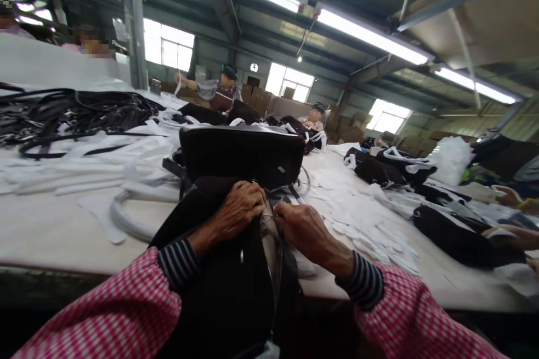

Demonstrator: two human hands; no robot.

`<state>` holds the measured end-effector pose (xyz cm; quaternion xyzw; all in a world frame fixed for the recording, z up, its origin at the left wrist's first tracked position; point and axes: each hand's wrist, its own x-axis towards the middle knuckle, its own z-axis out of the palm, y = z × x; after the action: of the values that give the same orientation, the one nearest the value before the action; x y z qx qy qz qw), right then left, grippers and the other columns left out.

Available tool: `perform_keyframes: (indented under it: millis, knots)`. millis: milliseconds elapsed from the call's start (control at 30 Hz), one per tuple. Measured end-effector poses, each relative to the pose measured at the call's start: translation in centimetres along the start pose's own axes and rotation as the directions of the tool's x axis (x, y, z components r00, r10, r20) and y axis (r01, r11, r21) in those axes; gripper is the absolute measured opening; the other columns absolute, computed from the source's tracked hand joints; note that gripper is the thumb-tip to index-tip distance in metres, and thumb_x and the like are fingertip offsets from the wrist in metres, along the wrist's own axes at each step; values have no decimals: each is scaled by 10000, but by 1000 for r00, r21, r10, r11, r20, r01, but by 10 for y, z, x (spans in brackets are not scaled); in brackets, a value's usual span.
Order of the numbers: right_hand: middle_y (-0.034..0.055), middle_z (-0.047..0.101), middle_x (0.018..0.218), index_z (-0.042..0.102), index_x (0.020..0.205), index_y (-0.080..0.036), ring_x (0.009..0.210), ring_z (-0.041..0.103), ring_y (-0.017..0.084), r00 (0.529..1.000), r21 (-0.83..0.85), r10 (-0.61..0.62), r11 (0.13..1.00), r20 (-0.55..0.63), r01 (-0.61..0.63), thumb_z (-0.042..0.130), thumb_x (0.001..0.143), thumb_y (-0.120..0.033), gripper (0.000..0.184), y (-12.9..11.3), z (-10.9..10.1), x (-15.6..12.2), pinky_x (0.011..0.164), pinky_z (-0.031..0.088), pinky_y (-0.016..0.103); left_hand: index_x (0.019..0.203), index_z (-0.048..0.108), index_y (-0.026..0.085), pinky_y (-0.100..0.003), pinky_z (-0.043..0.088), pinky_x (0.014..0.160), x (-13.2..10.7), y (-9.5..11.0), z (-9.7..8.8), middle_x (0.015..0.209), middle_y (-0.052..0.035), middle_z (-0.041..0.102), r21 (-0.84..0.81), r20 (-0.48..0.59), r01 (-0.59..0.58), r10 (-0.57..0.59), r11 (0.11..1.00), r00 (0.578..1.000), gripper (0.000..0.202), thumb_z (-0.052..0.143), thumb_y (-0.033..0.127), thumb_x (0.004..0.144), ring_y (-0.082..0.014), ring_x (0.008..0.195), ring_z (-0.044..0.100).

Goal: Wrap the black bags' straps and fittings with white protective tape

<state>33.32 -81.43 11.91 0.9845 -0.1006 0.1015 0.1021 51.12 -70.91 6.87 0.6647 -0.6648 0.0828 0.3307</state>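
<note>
A black bag [219, 269] lies before me across the table's front edge, its zipped opening parted to show a pale lining [270, 241]. My left hand [242, 207] is closed on the bag's edge at the far end of that opening. My right hand [301, 227] pinches at the opposite side, fingertips together by a small pale or shiny piece [268, 216] that I cannot make out clearly. Just beyond my hands stands another black bag [242, 157], upright, with a small metal tag on its face. A white curved handle wrap [130, 213] rests left of my bag.
Black straps [76, 115] are heaped at the left. White padding pieces [362, 224] are scattered to the right. More black bags [450, 235] lie on the right, where another person's hand [514, 235] reaches in. Several people work farther back.
</note>
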Motion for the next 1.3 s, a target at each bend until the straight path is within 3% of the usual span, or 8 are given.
perform_keyframes:
  millis: [167,367,533,933,1300]
  knots:
    - [68,730,781,638,950,-153,642,638,184,994,-42,-56,997,90,60,519,934,-34,169,-8,2,5,578,217,346,829,673,182,-417,375,1010,0,5,-6,1055,-38,714,-166,-56,77,-87,983,995,156,560,170,936,-224,1048,601]
    - [71,730,813,638,996,-161,699,664,202,999,-24,14,1000,29,-13,520,1012,-144,121,-11,10,1,594,257,330,773,699,188,-379,424,949,-1,10,-9,995,-39,732,-302,-102,103,-139,948,985,167,577,170,885,-225,1017,627]
    - [81,732,821,636,966,-159,700,667,212,997,-32,59,998,57,-58,510,1034,-179,145,-13,8,0,592,256,341,761,703,193,-367,432,931,-1,11,-9,972,-37,733,-319,-115,111,-155,941,981,180,579,196,891,-221,993,632]
    - [66,722,820,629,959,-162,706,674,210,999,1,34,999,-13,-34,509,1038,-187,146,-14,13,-3,585,256,340,774,712,191,-365,415,936,-1,9,-7,971,-19,732,-287,-113,99,-136,953,984,174,593,178,900,-207,993,629]
    - [81,735,804,640,968,-154,690,670,214,996,-2,58,998,61,-58,515,1019,-165,136,-18,3,3,590,244,342,770,725,195,-361,424,939,-2,8,-7,977,-20,737,-297,-118,87,-127,951,985,172,616,180,903,-208,995,632]
